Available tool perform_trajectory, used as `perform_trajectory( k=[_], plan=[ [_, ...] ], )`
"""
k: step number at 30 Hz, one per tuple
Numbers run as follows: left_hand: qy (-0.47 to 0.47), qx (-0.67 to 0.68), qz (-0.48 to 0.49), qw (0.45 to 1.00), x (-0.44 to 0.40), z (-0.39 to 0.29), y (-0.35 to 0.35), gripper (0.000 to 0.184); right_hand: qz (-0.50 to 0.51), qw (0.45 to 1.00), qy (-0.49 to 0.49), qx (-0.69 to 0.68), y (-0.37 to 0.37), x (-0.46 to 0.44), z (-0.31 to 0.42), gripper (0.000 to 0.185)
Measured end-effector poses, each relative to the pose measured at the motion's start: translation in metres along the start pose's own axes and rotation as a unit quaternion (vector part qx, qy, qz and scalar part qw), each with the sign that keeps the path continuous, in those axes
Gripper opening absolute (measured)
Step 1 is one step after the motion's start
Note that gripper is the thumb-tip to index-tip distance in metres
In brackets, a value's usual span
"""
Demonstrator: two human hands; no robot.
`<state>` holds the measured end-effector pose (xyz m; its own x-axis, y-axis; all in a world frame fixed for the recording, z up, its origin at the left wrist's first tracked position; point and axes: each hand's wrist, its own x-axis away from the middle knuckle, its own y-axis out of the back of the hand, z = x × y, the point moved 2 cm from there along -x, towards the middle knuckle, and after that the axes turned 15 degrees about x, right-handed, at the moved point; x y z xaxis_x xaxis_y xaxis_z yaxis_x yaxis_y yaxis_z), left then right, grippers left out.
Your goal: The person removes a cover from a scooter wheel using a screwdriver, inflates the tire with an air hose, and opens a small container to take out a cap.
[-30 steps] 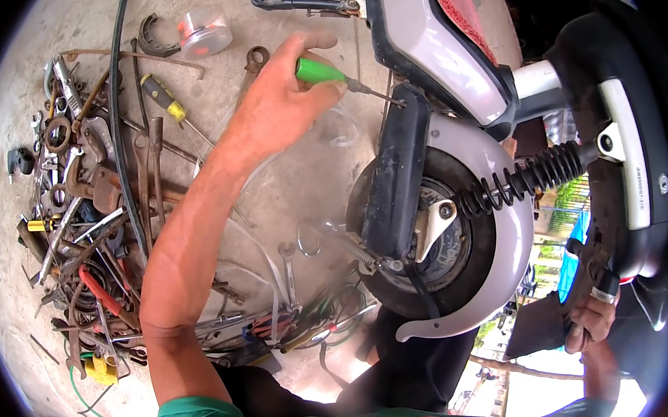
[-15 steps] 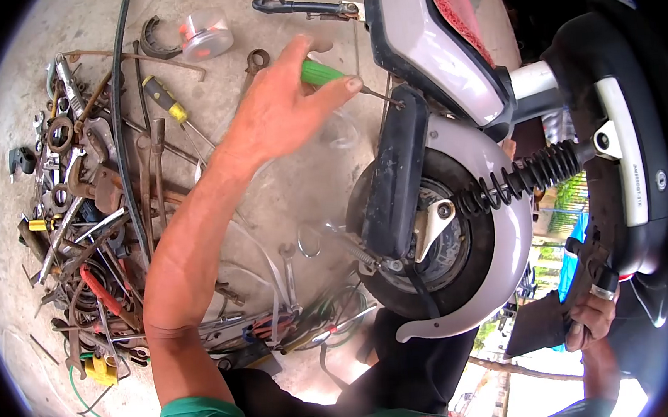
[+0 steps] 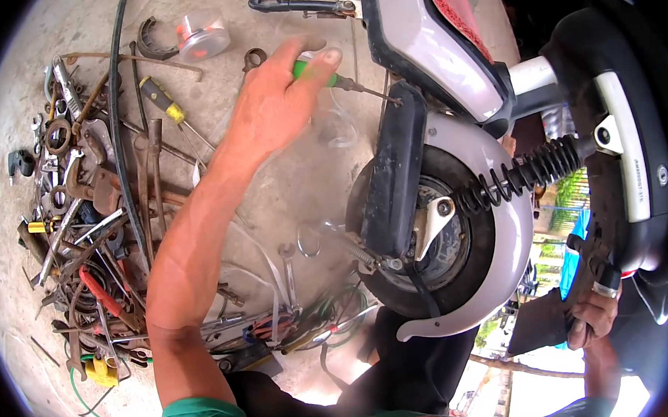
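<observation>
My left hand (image 3: 280, 96) is wrapped round the green handle of a screwdriver (image 3: 313, 73). The screwdriver's shaft slants down to the right, and its tip meets a screw at the upper end of a long black cover (image 3: 397, 173) beside the scooter's rear wheel (image 3: 461, 254). Over at the far right, my right hand (image 3: 595, 314) is closed round a dark part at the tail of the scooter, by the black mudflap (image 3: 540, 324). A black coil shock absorber (image 3: 525, 174) and a pale fender (image 3: 510, 235) stand between the two hands.
A heap of wrenches and rusty tools (image 3: 79, 218) covers the floor at left, crossed by a black cable (image 3: 117, 131). A yellow-black screwdriver (image 3: 162, 100), a clear jar (image 3: 203, 36) and a wrench (image 3: 289, 273) lie nearer. The scooter's kickstand (image 3: 300, 5) juts out at the top.
My left hand has shifted slightly and its thumb has moved up along the green handle, while the screwdriver's tip stays at the cover's screw. My right hand keeps its hold.
</observation>
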<state>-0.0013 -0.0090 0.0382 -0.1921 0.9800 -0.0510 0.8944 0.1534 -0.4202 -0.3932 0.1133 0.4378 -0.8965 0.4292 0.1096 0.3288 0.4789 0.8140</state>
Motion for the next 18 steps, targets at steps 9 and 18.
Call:
perform_trajectory(
  k=[9, 18],
  plan=[
    [-0.263, 0.043, -0.012, 0.964, 0.003, 0.014, -0.011, 0.048, -0.002, 0.999, 0.028, 0.020, -0.001, 0.006, -0.004, 0.009],
    [-0.096, -0.037, -0.027, 0.994, 0.003, 0.002, -0.005, 0.053, -0.016, 1.000, 0.000, 0.006, 0.000, -0.002, 0.000, 0.001]
  ],
)
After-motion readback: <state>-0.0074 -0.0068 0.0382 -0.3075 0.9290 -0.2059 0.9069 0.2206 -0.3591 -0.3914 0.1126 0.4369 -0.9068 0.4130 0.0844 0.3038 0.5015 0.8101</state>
